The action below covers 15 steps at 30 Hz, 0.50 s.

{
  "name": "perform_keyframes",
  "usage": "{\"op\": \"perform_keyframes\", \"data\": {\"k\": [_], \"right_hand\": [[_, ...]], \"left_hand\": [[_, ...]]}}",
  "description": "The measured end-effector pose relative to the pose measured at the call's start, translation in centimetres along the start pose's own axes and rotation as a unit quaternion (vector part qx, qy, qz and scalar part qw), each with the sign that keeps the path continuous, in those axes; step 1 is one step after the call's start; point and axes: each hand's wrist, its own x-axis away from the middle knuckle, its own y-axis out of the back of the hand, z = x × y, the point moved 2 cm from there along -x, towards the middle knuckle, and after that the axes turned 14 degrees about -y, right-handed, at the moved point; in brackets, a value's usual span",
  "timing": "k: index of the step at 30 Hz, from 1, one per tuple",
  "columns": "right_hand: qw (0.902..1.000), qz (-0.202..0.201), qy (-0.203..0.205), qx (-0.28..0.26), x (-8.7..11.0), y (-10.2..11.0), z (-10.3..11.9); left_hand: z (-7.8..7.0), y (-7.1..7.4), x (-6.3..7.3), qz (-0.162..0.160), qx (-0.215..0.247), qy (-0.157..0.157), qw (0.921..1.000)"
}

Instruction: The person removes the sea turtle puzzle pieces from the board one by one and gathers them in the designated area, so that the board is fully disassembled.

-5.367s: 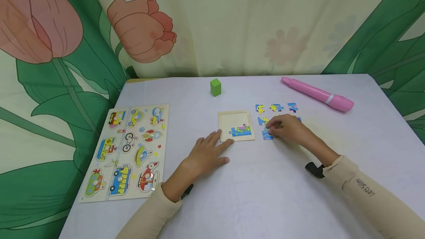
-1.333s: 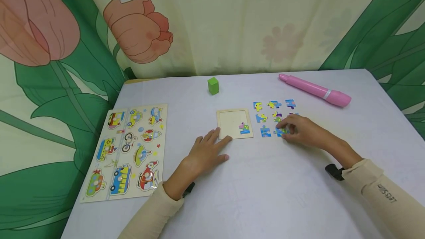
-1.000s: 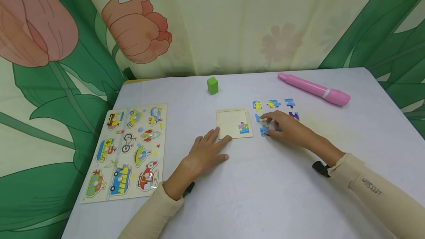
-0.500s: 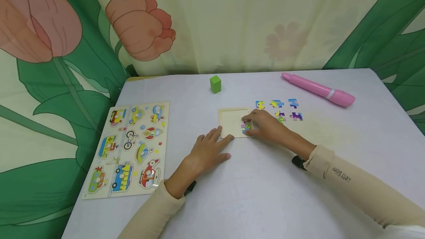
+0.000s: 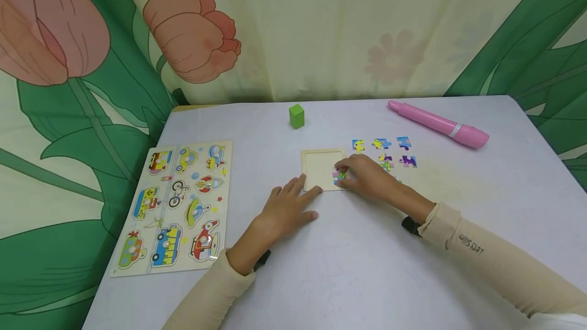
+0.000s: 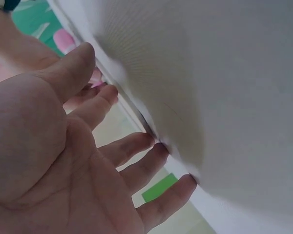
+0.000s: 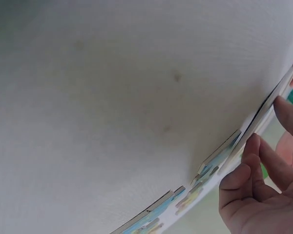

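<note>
A small square wooden puzzle tray [image 5: 303, 163] lies mid-table in the head view. My left hand [image 5: 281, 215] rests palm down with spread, fairly straight fingers, their tips at the tray's lower left corner. My right hand [image 5: 369, 177] is at the tray's right side. Its thumb and index finger pinch a pink, green and blue jigsaw piece [image 5: 338, 175] in the lower right corner, partly covered by the fingers. Loose jigsaw pieces, among them a yellow one [image 5: 358, 145] and a purple one [image 5: 408, 161], lie right of the tray; some are hidden beneath the right hand.
A large vehicle peg puzzle board [image 5: 171, 208] lies at the left. Toward the back edge stands a green block [image 5: 297, 116], with a thick pink marker-shaped object [image 5: 440, 124] at the back right. A printed curtain [image 5: 321, 29] hangs behind the white-covered table.
My right hand moved left from the loose pieces to the tray. Earlier, a second piece left the tray for the loose rows. My left hand has stayed at the tray corner.
</note>
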Motion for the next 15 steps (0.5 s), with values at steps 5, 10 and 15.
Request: {"op": "perform_keyframes", "data": {"k": [5,10,15], "right_hand": [[0.9999,-0.010,-0.006,0.008,0.16,0.11,0.29],[0.9997,-0.020,-0.007,0.009,0.26,0.18,0.40],[0.9998,-0.015,-0.006,-0.006,0.11,0.22,0.46]], "left_hand": [[-0.02,0.18,0.09,0.002,-0.005,-0.002,1.0000],[-0.03,0.28,0.12,-0.002,-0.005,-0.004,1.0000],[-0.04,0.32,0.14,-0.002,-0.002,-0.001,1.0000]]}}
